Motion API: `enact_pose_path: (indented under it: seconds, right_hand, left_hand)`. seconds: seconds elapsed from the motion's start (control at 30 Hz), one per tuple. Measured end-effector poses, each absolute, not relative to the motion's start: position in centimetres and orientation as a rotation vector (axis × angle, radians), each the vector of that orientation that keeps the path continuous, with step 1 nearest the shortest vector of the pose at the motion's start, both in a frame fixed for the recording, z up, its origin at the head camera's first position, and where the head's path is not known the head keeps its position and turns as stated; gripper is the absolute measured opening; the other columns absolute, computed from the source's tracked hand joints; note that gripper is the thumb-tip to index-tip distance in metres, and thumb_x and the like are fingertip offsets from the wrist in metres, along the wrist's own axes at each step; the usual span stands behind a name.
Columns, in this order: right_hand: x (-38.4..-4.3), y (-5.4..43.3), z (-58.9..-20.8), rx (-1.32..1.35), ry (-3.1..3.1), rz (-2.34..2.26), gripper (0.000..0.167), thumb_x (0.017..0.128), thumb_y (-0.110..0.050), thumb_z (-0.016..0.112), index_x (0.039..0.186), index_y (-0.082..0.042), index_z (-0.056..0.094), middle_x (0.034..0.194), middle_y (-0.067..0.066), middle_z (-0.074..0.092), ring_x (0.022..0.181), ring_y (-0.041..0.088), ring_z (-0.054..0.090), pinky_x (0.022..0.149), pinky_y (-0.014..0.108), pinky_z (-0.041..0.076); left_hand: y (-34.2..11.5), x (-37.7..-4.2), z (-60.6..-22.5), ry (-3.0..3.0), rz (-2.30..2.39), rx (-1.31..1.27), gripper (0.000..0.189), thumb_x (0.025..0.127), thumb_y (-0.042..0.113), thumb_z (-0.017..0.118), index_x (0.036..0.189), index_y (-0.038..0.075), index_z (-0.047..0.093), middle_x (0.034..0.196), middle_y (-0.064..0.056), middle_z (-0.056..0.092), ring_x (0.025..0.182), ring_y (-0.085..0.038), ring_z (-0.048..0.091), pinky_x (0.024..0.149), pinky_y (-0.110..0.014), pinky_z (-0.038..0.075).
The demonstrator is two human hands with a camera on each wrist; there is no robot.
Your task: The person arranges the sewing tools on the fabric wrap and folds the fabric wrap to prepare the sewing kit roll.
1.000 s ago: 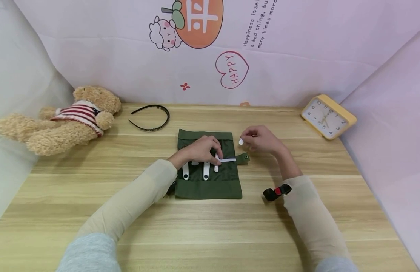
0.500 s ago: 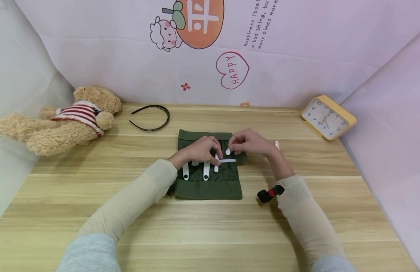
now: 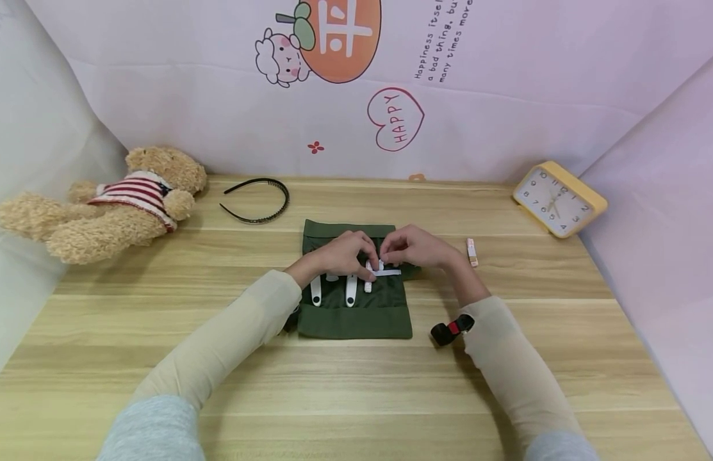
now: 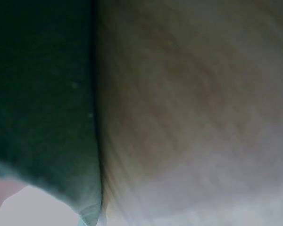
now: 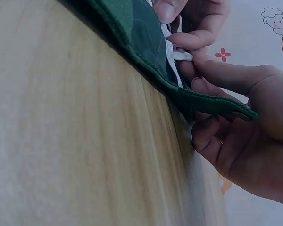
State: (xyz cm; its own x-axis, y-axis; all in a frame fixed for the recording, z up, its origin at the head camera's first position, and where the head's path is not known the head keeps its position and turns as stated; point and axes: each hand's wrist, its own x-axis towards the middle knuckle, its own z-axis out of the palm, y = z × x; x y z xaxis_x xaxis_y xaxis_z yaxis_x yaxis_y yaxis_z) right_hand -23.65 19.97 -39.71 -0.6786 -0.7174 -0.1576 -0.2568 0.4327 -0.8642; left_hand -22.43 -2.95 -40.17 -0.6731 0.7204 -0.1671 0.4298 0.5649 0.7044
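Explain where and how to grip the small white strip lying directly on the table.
Probably pinch the small white strip at its middle, across its narrow width, from above right: it is slim, its long sides face left and right, and the right hand lies to its left.

Dark green covers the pouch [image 3: 355, 323], with a white band [image 3: 389, 273]; its white tools [image 3: 351, 289] carry black dots. Towards ten o'clock from it, the headband [image 3: 286, 198] is black and the tan bear [image 3: 114, 228] wears a red-and-white striped shirt [image 3: 134, 192]; at two, the clock [image 3: 555, 202] has a yellow frame [image 3: 575, 184]; at six, the table [image 3: 344, 397] shows pale, streaky grain.
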Motion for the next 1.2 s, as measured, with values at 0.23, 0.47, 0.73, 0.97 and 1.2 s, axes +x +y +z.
enact_pose_path:
  seconds: [0.23, 0.47, 0.73, 0.97, 1.2]
  right_hand:
    - [-23.9, 19.7, -39.9, -0.855, 2.169, -1.146, 0.013, 0.102, -0.003, 0.060, 0.101, 0.000, 0.073, 0.086, 0.014, 0.070, 0.073, 0.024, 0.057, 0.069, 0.034, 0.050]
    - [-23.9, 19.3, -39.6, -0.861, 2.161, -1.080, 0.012, 0.100, 0.000, 0.060, 0.099, 0.001, 0.072, 0.086, 0.015, 0.069, 0.074, 0.022, 0.056, 0.070, 0.033, 0.049]
    - [-23.7, 18.8, -39.3, -0.859, 2.154, -1.011, 0.009, 0.098, 0.001, 0.063, 0.096, 0.000, 0.072, 0.082, 0.009, 0.066, 0.072, 0.019, 0.055, 0.067, 0.029, 0.047]
    - [-23.8, 18.7, -39.5, -0.829, 2.198, -1.007, 0.008, 0.094, 0.003, 0.067, 0.093, -0.001, 0.073, 0.081, 0.005, 0.066, 0.073, 0.017, 0.056, 0.067, 0.028, 0.048]
    - [-24.0, 18.9, -39.6, -0.875, 2.233, -0.993, 0.017, 0.100, -0.001, 0.060, 0.098, 0.001, 0.076, 0.084, 0.006, 0.068, 0.073, 0.018, 0.054, 0.068, 0.029, 0.046]
  left_hand:
    - [-2.9, -22.4, -40.2, 2.355, 0.903, 0.919, 0.010, 0.089, 0.019, 0.082, 0.094, 0.013, 0.077, 0.139, -0.009, 0.052, 0.134, -0.024, 0.040, 0.110, -0.041, 0.037]
    - [-2.9, -22.5, -40.3, 2.354, 0.906, 0.932, 0.009, 0.088, 0.018, 0.082, 0.094, 0.013, 0.078, 0.138, -0.010, 0.052, 0.135, -0.025, 0.039, 0.111, -0.041, 0.037]
    - [-2.9, -22.4, -40.2, 2.356, 0.892, 0.919, 0.011, 0.088, 0.019, 0.083, 0.095, 0.013, 0.077, 0.141, -0.010, 0.050, 0.137, -0.026, 0.038, 0.111, -0.041, 0.036]
    - [-2.8, -22.5, -40.3, 2.363, 0.871, 0.915, 0.012, 0.088, 0.020, 0.082, 0.097, 0.013, 0.078, 0.140, -0.009, 0.051, 0.137, -0.026, 0.037, 0.112, -0.041, 0.035]
    - [-2.9, -22.6, -40.3, 2.351, 0.883, 0.916, 0.010, 0.089, 0.020, 0.082, 0.095, 0.013, 0.079, 0.141, -0.010, 0.051, 0.136, -0.026, 0.038, 0.111, -0.041, 0.037]
